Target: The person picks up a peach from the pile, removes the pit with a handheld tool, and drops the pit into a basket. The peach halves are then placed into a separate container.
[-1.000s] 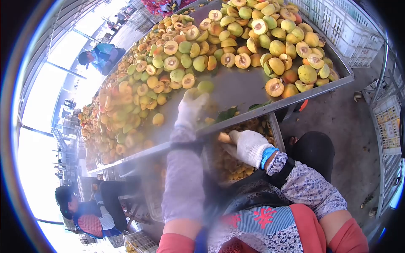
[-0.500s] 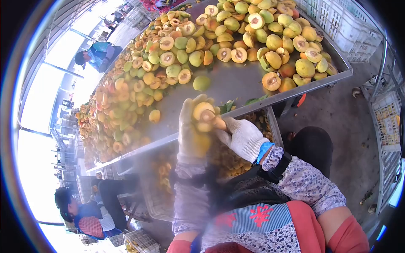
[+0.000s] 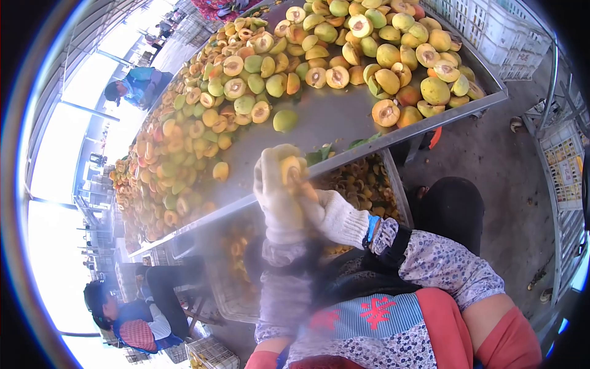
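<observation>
A halved peach [image 3: 291, 170] with yellow flesh sits in my left hand [image 3: 275, 194], whose gloved fingers wrap round it. My right hand [image 3: 342, 218], in a white knitted glove, is closed and pressed close against the cut side of the fruit. Whatever its fingers grip is hidden and blurred. Both hands are just in front of the metal table's raised edge [image 3: 362, 149]. On the tabletop beyond, a greenish peach [image 3: 284, 120] lies near a large heap of halved peaches [image 3: 246, 86].
Below the table edge stands a crate [image 3: 398, 184] of peach pieces. Stacked white crates [image 3: 491, 37] are at the upper right, another crate [image 3: 562, 163] farther right. One person [image 3: 138, 320] sits at lower left; another [image 3: 138, 86] is across the table. Leaves [image 3: 319, 154] lie along the edge.
My two hands have drawn closer together and moved slightly down and left. The left fingers have curled further round the peach half. The view has shifted a little.
</observation>
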Demonstrator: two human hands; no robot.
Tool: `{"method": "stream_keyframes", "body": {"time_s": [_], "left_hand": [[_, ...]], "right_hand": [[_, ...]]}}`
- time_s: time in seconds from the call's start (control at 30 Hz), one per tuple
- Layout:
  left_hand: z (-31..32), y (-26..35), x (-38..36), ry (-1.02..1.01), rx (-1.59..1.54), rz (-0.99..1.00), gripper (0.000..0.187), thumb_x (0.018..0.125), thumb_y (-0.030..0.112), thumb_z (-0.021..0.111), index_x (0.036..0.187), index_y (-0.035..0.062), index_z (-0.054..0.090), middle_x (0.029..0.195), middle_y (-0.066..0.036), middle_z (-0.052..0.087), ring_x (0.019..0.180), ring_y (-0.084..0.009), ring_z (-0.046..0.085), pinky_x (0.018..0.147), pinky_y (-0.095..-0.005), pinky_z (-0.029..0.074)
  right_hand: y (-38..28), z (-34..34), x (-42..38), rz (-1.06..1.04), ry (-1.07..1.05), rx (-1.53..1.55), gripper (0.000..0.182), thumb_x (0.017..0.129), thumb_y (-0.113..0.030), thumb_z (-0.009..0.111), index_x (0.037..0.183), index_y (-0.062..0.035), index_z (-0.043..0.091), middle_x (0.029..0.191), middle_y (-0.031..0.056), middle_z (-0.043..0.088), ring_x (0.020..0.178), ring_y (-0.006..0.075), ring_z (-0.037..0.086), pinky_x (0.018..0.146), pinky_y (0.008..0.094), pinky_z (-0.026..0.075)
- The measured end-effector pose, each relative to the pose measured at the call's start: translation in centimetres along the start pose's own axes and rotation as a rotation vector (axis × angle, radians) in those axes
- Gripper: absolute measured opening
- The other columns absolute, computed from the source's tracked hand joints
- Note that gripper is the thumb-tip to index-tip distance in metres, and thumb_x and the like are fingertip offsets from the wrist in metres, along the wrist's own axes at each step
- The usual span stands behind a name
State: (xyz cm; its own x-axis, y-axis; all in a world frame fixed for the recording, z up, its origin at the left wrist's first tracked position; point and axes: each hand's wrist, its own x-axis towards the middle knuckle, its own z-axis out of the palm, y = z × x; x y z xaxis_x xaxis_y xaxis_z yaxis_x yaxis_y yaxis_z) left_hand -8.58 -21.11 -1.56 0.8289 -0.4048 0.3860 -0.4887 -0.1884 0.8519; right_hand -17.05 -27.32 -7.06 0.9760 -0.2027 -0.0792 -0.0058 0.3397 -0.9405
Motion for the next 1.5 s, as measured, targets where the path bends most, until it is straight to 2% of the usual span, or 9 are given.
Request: {"method": "stream_keyframes", "body": {"time_s": [0.43, 0.7, 0.73, 0.8, 0.87, 1.0, 1.27, 1.4, 1.5], "left_hand": [[-0.4, -0.4, 0.7, -0.073, -0.106, -0.029, 0.042, 0.102, 0.040, 0.049, 0.106, -0.0003, 0.060, 0.101, -0.013, 0.062, 0.083, -0.0209, 0.065, 0.073, -0.0334, 0.057], [-0.1, -0.2, 0.3, -0.099, -0.528, -0.394, 0.040, 0.102, 0.039, 0.050, 0.106, 0.0000, 0.059, 0.099, -0.012, 0.063, 0.081, -0.0214, 0.065, 0.070, -0.0324, 0.057], [-0.1, 0.2, 0.0, -0.157, -0.412, -0.322, 0.040, 0.103, 0.038, 0.049, 0.106, -0.0001, 0.059, 0.098, -0.012, 0.063, 0.079, -0.0217, 0.065, 0.068, -0.0322, 0.058], [-0.3, -0.6, 0.1, -0.238, 0.026, 0.144, 0.032, 0.100, 0.031, 0.052, 0.107, 0.0003, 0.058, 0.098, -0.013, 0.062, 0.080, -0.0237, 0.066, 0.065, -0.0320, 0.058], [0.3, 0.1, 0.4, -0.149, -0.180, -0.041, 0.033, 0.096, 0.034, 0.058, 0.106, 0.0018, 0.058, 0.098, -0.013, 0.061, 0.080, -0.0240, 0.065, 0.064, -0.0325, 0.058], [0.4, 1.5, 0.6, -0.137, -0.568, -0.262, 0.039, 0.098, 0.035, 0.058, 0.121, 0.0036, 0.058, 0.116, -0.015, 0.061, 0.096, -0.0262, 0.063, 0.080, -0.0381, 0.058], [1.9, 2.4, 0.3, -0.104, -0.121, 0.254, 0.050, 0.098, 0.025, 0.059, 0.142, 0.0060, 0.044, 0.125, -0.014, 0.056, 0.112, -0.0278, 0.060, 0.095, -0.0396, 0.055], [2.2, 3.9, 2.8, -0.659, -0.134, 0.537, 0.036, 0.103, 0.023, 0.049, 0.132, 0.0010, 0.049, 0.105, -0.015, 0.058, 0.085, -0.0219, 0.059, 0.069, -0.0351, 0.051], [1.7, 3.5, 2.7, -0.635, -0.110, 0.537, 0.030, 0.103, 0.018, 0.045, 0.124, -0.0026, 0.051, 0.090, -0.016, 0.059, 0.071, -0.0207, 0.056, 0.060, -0.0344, 0.046]], "right_hand": [[-3.0, -0.5, -1.5, 0.318, -0.102, 0.174, 0.049, 0.099, -0.051, 0.054, 0.093, -0.0046, 0.068, 0.068, 0.0015, 0.060, 0.058, 0.0142, 0.055, 0.056, 0.0316, 0.046], [0.2, -0.4, -0.4, -0.038, 0.021, -0.135, 0.043, 0.100, -0.042, 0.053, 0.098, -0.0019, 0.069, 0.081, 0.0100, 0.071, 0.071, 0.0227, 0.067, 0.066, 0.0356, 0.053], [2.4, 0.0, -0.3, -0.214, 0.036, -0.118, 0.044, 0.101, -0.043, 0.053, 0.096, -0.0025, 0.070, 0.081, 0.0104, 0.070, 0.070, 0.0253, 0.068, 0.064, 0.0374, 0.055], [6.5, -0.8, 1.1, 0.526, -0.428, 0.396, 0.044, 0.101, -0.046, 0.052, 0.103, -0.0046, 0.067, 0.081, 0.0097, 0.069, 0.068, 0.0296, 0.069, 0.057, 0.0448, 0.057], [10.0, 1.7, 1.2, -0.214, -0.426, 0.434, 0.040, 0.102, -0.046, 0.049, 0.108, -0.0078, 0.061, 0.084, 0.0087, 0.067, 0.061, 0.0292, 0.067, 0.046, 0.0453, 0.053], [-2.4, -1.5, -1.8, 0.011, -0.104, -0.101, 0.042, 0.101, -0.041, 0.050, 0.099, -0.0020, 0.067, 0.087, 0.0137, 0.068, 0.080, 0.0299, 0.066, 0.072, 0.0391, 0.050], [-7.4, -5.8, -4.1, 0.050, -0.043, -0.067, 0.045, 0.100, -0.046, 0.052, 0.096, -0.0040, 0.070, 0.083, 0.0160, 0.067, 0.077, 0.0338, 0.062, 0.075, 0.0409, 0.047], [-3.2, -3.7, -1.9, -0.094, -0.192, -0.024, 0.048, 0.101, -0.048, 0.050, 0.094, -0.0047, 0.070, 0.079, 0.0134, 0.065, 0.073, 0.0321, 0.060, 0.075, 0.0406, 0.047], [-3.2, -4.3, -2.0, -0.198, -0.364, -0.208, 0.038, 0.102, -0.043, 0.045, 0.113, -0.0081, 0.058, 0.080, 0.0100, 0.065, 0.076, 0.0291, 0.065, 0.075, 0.0375, 0.051]]}}
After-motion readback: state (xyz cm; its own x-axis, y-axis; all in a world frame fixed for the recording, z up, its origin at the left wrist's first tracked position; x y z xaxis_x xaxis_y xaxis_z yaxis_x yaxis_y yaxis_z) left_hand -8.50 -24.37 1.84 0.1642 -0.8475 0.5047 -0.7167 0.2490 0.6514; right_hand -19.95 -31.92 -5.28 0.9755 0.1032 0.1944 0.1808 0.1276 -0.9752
